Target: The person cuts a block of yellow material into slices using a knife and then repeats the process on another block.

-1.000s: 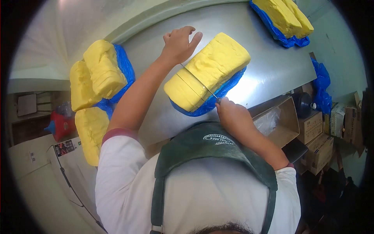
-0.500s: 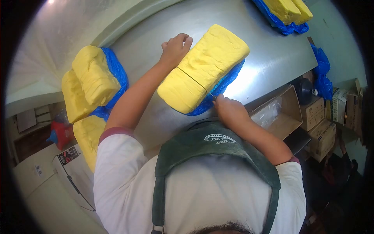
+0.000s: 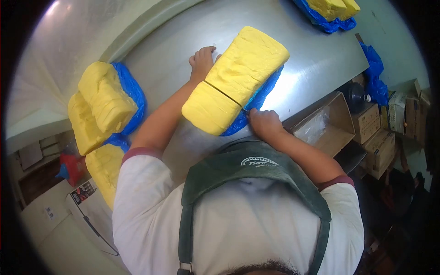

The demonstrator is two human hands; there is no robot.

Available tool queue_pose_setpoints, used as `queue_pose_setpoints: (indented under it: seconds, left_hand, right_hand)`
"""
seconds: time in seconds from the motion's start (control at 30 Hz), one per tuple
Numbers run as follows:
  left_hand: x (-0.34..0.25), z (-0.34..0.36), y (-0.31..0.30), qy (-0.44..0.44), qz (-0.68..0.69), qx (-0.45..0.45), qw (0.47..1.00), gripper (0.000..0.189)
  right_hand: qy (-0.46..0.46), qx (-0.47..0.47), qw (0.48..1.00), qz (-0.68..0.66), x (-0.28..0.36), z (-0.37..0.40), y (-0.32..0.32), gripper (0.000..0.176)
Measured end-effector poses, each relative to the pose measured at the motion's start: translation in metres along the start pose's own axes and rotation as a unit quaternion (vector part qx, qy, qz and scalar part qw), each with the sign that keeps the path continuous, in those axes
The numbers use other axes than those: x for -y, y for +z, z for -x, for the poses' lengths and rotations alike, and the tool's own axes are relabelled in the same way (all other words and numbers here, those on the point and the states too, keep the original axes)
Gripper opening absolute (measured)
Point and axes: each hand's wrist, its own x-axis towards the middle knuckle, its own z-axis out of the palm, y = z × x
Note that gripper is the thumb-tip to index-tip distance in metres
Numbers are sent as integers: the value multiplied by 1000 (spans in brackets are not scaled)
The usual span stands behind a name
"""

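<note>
The yellow block [image 3: 236,73] hides part of the left hand [image 3: 201,58], fingers included. What the right hand [image 3: 262,123] grips is too small to tell. The top edge cuts off the far block [image 3: 332,7]. A sleeve [image 3: 133,183] partly covers the near-left block [image 3: 103,169].

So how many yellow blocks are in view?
6. One cut block between left hand and right hand; two stacked blocks at left; one block below them; two blocks at top right edge; others may be hidden.

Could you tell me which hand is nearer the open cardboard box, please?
Right. The right hand sits at the near edge of the yellow block, beside the box; the left hand is on the block's far side.
</note>
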Motion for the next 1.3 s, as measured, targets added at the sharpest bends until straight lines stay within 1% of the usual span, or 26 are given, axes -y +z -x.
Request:
queue_pose_setpoints:
  seconds: [0.03,0.07,0.1,0.13,0.17,0.23,0.27,0.3,0.37,0.4,0.47,0.5,0.53,0.67,0.73,0.77,0.83,0.9,0.93,1.0,1.03,1.1,1.13,1.2,1.23,1.3]
  left_hand:
    - [4,-3,-3,5,-11,-7,1000,45]
    - [10,-11,-9,5,-15,-18,1000,45]
    - [21,-16,-17,-56,125,17,990,47]
    - [25,-17,-33,-114,262,55,957,49]
    - [33,-20,-53,-119,269,60,954,56]
    - [-30,11,-123,-111,229,7,967,61]
    - [-66,29,-148,-122,142,25,982,67]
    - [-97,50,-159,-134,55,43,989,74]
    - [-137,87,-138,-131,-114,37,984,94]
    - [-143,95,-131,-135,-115,31,984,94]
    - [-148,106,-117,-131,-166,39,977,106]
    - [-146,107,-115,-119,-173,13,978,108]
    - [-145,108,-113,-121,-174,12,977,108]
    - [-148,111,-114,-119,-189,2,975,109]
    - [-148,113,-116,-121,-199,10,973,110]
    - [-149,112,-116,-120,-198,7,973,109]
    - [-151,112,-115,-121,-197,1,973,108]
    - [-150,109,-114,-121,-200,14,972,105]
    - [-150,109,-117,-121,-199,13,972,105]
    - [-146,108,-126,-118,-134,58,982,100]
    - [-142,107,-129,-121,-131,54,982,100]
    - [-131,106,-135,-109,-30,-16,993,99]
    - [-128,101,-143,-111,-28,-17,993,99]
    - [-127,81,-164,-22,75,-159,984,94]
    - [-130,68,-174,-23,76,-158,984,94]
    - [-131,40,-191,73,87,-256,960,88]
  right_hand:
    - [-19,-34,998,42,-1,-2,3,25]
    - [-25,-42,998,46,-3,-5,7,25]
    - [-26,-56,996,57,-4,-5,13,26]
    - [-24,-69,995,64,-4,-4,14,27]
    - [-26,-74,995,62,-6,-4,14,27]
    - [-34,-74,997,7,-7,-3,9,29]
    - [-38,-78,996,7,-6,-3,9,29]
    - [-36,-86,996,2,-5,-2,10,29]
    - [-41,-97,994,0,-7,0,9,30]
    - [-45,-94,994,-12,-8,1,8,30]
    - [-54,-92,994,-23,-9,3,4,31]
    - [-45,-73,996,-37,-9,3,-1,32]
    - [-35,-51,997,-51,-7,5,-6,33]
    - [-58,-43,997,-40,-2,6,-39,27]
    - [-90,4,996,-15,3,10,-65,31]
    - [-90,4,996,-14,7,19,-88,31]
    - [-113,64,990,47,14,45,-141,19]
    - [-113,68,990,44,-1,78,-158,17]
    - [-97,74,992,41,-12,96,-167,18]
    - [-74,75,993,43,-43,133,-187,20]
    - [-67,72,994,45,-60,149,-196,23]
    - [-84,98,991,-36,-92,170,-226,26]
    - [-86,100,991,-34,-98,170,-225,26]
    - [-34,2,981,-193,-104,168,-217,24]
    - [-14,-35,982,-187,-94,156,-206,23]
    - [-16,-147,969,-197,-66,125,-176,24]
